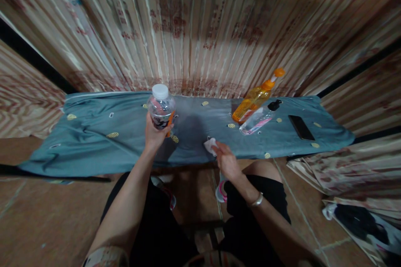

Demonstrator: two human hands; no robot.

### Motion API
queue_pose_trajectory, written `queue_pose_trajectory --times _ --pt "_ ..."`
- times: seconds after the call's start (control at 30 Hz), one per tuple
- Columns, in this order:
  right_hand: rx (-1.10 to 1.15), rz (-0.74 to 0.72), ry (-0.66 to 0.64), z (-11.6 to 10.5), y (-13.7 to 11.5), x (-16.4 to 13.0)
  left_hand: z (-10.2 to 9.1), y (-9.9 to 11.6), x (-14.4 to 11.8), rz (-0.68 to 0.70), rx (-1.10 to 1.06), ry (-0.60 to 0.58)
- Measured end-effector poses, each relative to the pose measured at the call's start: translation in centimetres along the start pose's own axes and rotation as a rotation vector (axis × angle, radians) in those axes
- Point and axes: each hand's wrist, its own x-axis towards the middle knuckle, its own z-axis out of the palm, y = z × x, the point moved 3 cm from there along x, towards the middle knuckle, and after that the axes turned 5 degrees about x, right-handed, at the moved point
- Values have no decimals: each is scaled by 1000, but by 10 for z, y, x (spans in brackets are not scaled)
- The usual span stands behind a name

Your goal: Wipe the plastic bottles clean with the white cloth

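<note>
A clear plastic bottle (162, 108) with a white cap and a dark and orange label stands upright in the grip of my left hand (156, 133). My right hand (228, 159) pinches a small crumpled white tissue (210, 146) near the front edge of the cloth-covered surface (194, 133). To the right of the tissue, an orange pump bottle (253, 102) stands beside a clear bottle with a black pump top (259, 119).
A dark smartphone (301, 127) lies on the right part of the teal cloth. Behind the surface hangs a pleated, patterned curtain (188, 41). Dark poles (34, 54) run at both sides. Black and white items (360, 223) lie on the tiled floor at lower right.
</note>
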Motion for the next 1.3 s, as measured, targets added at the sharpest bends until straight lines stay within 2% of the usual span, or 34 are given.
queue_pose_trajectory --times 0.1,0.13,0.2,0.3,0.4,0.5,0.57,0.63,0.73,0.83,0.9,0.93,1.0,1.07,1.17,1.23,1.3 --pt "-121 206 79 -29 55 15 -6 0 -3 -44 25 51" --pt "-138 255 97 -32 63 25 -7 1 -5 -48 28 52" --pt "-127 324 114 -26 63 49 -8 5 -9 -51 35 42" --pt "-64 298 94 4 23 90 -8 9 -13 -56 67 28" --pt "65 129 33 39 -35 115 -6 11 -15 -54 90 16" --pt "146 -87 -41 59 -76 106 -5 10 -15 -48 87 5" --pt "175 -207 -106 58 -80 86 -5 8 -16 -45 79 3" --pt "155 -233 -132 46 -60 64 -5 5 -16 -41 69 -3" --pt "64 -79 -68 14 3 44 -7 -1 -17 -38 75 -11" --pt "-78 160 53 -17 63 47 -9 -7 -16 -47 115 -9" --pt "-121 252 113 -24 77 58 -10 -8 -16 -49 140 -7" --pt "-121 277 132 -22 74 65 -10 -8 -16 -48 148 -8" --pt "-85 268 112 -8 50 78 -11 -6 -16 -44 162 -12" --pt "-44 201 73 14 10 84 -12 -3 -17 -41 173 -21" --pt "93 0 -57 42 -55 76 -12 -2 -17 -33 182 -29" --pt "168 -107 -138 47 -83 63 -13 -4 -17 -32 185 -27" --pt "280 -154 -183 41 -92 51 -13 -8 -18 -35 185 -18"
